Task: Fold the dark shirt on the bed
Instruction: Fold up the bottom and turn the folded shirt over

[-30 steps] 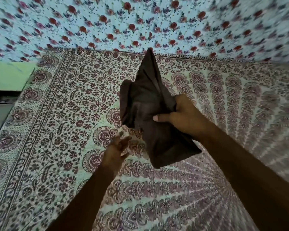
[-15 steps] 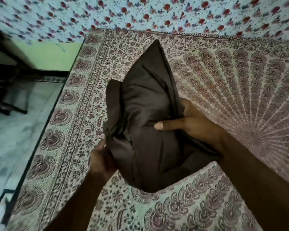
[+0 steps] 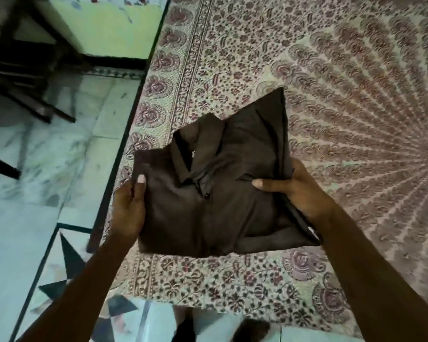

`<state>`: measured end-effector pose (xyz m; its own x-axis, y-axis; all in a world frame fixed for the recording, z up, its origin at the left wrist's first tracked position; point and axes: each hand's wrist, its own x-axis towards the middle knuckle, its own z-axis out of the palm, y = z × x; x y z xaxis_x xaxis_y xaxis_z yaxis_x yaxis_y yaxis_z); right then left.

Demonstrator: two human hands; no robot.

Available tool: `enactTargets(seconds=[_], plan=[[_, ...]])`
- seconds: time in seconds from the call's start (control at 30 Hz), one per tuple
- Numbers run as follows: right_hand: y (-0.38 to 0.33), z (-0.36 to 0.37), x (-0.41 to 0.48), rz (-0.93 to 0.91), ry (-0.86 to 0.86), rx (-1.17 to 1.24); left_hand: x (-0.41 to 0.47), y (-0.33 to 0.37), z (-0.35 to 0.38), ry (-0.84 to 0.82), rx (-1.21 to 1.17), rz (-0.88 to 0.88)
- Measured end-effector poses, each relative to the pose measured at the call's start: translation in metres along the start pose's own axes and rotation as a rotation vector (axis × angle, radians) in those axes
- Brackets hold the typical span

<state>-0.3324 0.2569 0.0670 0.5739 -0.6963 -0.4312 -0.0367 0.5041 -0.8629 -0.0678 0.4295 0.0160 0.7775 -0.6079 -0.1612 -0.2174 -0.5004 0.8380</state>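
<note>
Dark furniture (image 3: 22,67) is being carried by the marble floor (image 3: 47,156) at its far edge, by a green wall (image 3: 114,28); a star inlay (image 3: 71,260) is being shown nearer.

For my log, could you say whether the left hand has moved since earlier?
Yes: the left hand moved toward the bed's dark side edge and grips the dark brown shirt.

i see the dark shirt (image 3: 223,193) folded into a rough square, collar up, over the near left part of the bed (image 3: 331,82) with its patterned cover. my left hand (image 3: 127,208) grips its left edge, thumb on top; my right hand (image 3: 297,191) pinches the right edge. left of the bed lies a marble floor (image 3: 22,218) with dark furniture legs (image 3: 35,95).
</note>
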Motion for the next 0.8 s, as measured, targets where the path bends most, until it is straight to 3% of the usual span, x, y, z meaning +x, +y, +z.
enactTargets(seconds=[0.17, 0.3, 0.43, 0.67, 0.8], plan=[[0.072, 0.022, 0.010, 0.123, 0.201, 0.020, 0.029, -0.047, -0.030, -0.037, 0.247, 0.040], [0.137, 0.043, 0.006, 0.286, 0.331, -0.015, 0.036, -0.083, -0.040, -0.248, 0.284, -0.081], [0.158, 0.045, -0.004, 0.313, 0.449, -0.030, 0.021, -0.092, -0.045, -0.284, 0.310, -0.194], [0.178, 0.028, -0.049, 0.424, 0.467, -0.586, -0.011, -0.102, -0.051, -0.288, 0.374, -0.221], [0.197, 0.031, -0.069, 0.412, 0.532, -0.500, -0.014, -0.103, -0.052, -0.272, 0.334, -0.235]])
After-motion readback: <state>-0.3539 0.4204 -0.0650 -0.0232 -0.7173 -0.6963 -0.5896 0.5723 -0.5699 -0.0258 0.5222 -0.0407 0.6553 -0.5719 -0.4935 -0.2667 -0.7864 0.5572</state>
